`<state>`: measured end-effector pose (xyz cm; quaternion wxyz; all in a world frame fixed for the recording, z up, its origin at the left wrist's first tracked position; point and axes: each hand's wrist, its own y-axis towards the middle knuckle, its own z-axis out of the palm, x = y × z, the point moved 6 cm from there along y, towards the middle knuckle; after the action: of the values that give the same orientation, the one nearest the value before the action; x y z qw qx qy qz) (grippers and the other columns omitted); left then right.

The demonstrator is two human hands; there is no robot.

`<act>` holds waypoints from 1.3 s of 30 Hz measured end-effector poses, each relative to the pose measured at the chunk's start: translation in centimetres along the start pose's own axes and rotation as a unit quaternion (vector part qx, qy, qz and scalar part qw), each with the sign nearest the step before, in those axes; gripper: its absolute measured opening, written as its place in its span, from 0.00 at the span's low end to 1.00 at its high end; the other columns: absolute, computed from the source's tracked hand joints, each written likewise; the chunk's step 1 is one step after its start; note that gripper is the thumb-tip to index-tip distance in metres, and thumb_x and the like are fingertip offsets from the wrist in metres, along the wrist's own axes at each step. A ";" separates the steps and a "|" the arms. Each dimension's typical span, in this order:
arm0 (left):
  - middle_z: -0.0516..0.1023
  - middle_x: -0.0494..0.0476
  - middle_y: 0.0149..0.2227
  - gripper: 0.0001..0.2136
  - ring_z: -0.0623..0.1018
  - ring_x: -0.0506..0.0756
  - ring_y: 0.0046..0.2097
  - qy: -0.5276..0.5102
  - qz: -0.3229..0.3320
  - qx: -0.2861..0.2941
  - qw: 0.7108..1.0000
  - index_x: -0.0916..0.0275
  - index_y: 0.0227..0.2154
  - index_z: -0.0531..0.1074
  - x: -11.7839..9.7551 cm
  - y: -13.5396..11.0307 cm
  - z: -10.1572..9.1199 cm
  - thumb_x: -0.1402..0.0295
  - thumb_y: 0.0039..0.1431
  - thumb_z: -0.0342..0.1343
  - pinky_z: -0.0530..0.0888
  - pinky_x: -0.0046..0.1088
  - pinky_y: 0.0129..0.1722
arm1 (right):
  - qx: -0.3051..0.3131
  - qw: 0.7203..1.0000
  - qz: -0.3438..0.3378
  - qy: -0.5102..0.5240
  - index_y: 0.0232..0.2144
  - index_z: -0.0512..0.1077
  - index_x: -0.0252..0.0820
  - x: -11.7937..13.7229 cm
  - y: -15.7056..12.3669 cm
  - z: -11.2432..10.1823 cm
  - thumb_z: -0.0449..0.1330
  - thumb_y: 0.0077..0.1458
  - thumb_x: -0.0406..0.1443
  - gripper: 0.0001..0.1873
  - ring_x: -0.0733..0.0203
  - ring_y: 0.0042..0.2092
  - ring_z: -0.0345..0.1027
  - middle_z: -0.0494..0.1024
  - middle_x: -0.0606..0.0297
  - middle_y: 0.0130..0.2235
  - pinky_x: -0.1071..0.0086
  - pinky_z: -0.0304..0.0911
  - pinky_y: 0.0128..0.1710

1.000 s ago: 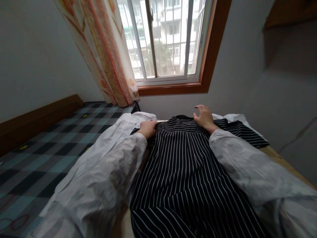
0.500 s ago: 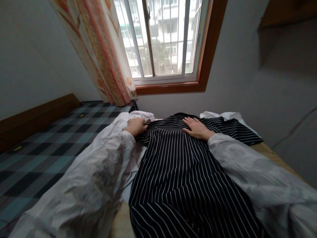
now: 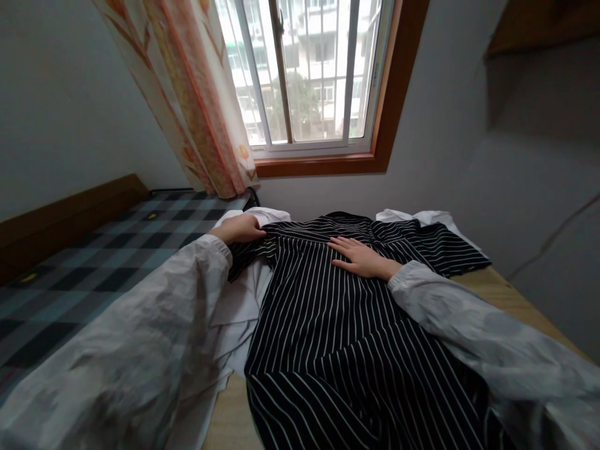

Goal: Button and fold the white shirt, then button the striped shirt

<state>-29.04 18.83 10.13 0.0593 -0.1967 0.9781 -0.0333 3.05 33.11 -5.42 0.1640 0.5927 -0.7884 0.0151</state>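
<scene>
A black shirt with thin white stripes point(image 3: 323, 312) lies spread out in front of me, its collar end toward the window. My left hand point(image 3: 241, 229) is closed on the cloth at its left shoulder, where the left sleeve hangs below my fingers. My right hand point(image 3: 359, 257) rests flat on the upper part of the shirt, fingers stretched to the left. Under the shirt is white cloth point(image 3: 239, 306), which shows along its left side and past the far edge. Creases cross the lower part of the striped fabric.
The shirt lies on a pale wooden table point(image 3: 229, 412). At left stands a bed with a checked cover point(image 3: 140, 250) and a wooden board point(image 3: 70, 225). A patterned curtain point(image 3: 197, 106) hangs beside the window point(image 3: 314, 81). A cable point(image 3: 553, 240) runs along the right wall.
My left hand has moved left, drawing the shirt's left shoulder and sleeve outward. My right hand has slid slightly left and nearer to me, still flat on the cloth.
</scene>
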 end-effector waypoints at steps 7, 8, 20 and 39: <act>0.70 0.52 0.22 0.27 0.72 0.56 0.30 -0.129 0.014 0.089 0.988 0.57 0.20 0.69 0.4 0.6 0.8 0.40 0.44 0.72 0.68 0.33 0.31 | -0.001 1.000 0.004 -0.007 0.83 0.55 0.52 0.2 -0.1 0.0 0.46 0.77 0.64 0.44 0.42 0.84 0.43 0.52 0.59 0.84 0.42 0.40 0.84; 0.69 0.51 0.22 0.26 0.71 0.55 0.30 -0.140 0.019 0.090 0.986 0.57 0.20 0.68 0.3 0.6 0.7 0.42 0.43 0.73 0.67 0.32 0.30 | -0.002 1.000 0.004 -0.006 0.83 0.55 0.52 0.2 -0.2 0.0 0.47 0.77 0.64 0.44 0.42 0.84 0.43 0.52 0.59 0.84 0.42 0.40 0.84; 0.86 0.65 0.52 0.26 0.87 0.60 0.47 -0.493 0.081 0.154 0.852 0.58 0.62 0.74 -10.1 -2.5 5.9 0.56 0.65 0.69 0.83 0.40 0.47 | -0.115 0.989 -0.030 0.091 0.72 0.73 0.46 1.8 -0.4 -2.4 0.53 0.79 0.56 0.33 0.43 0.74 0.67 0.76 0.51 0.72 0.42 0.60 0.77; 0.78 0.52 0.34 0.11 0.74 0.56 0.34 -0.299 0.114 -0.155 0.935 0.57 0.35 0.72 -8.0 -8.4 11.7 0.56 0.68 0.61 0.67 0.35 0.39 | -0.125 0.959 0.070 0.245 0.41 0.86 0.45 0.6 2.9 -2.5 0.74 0.63 0.49 0.15 0.48 0.52 0.76 0.84 0.53 0.49 0.53 0.69 0.60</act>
<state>-16.99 13.73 0.10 0.3212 -0.0912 0.9240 0.1862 0.82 33.99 -2.37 0.4233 0.4892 -0.7591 0.0730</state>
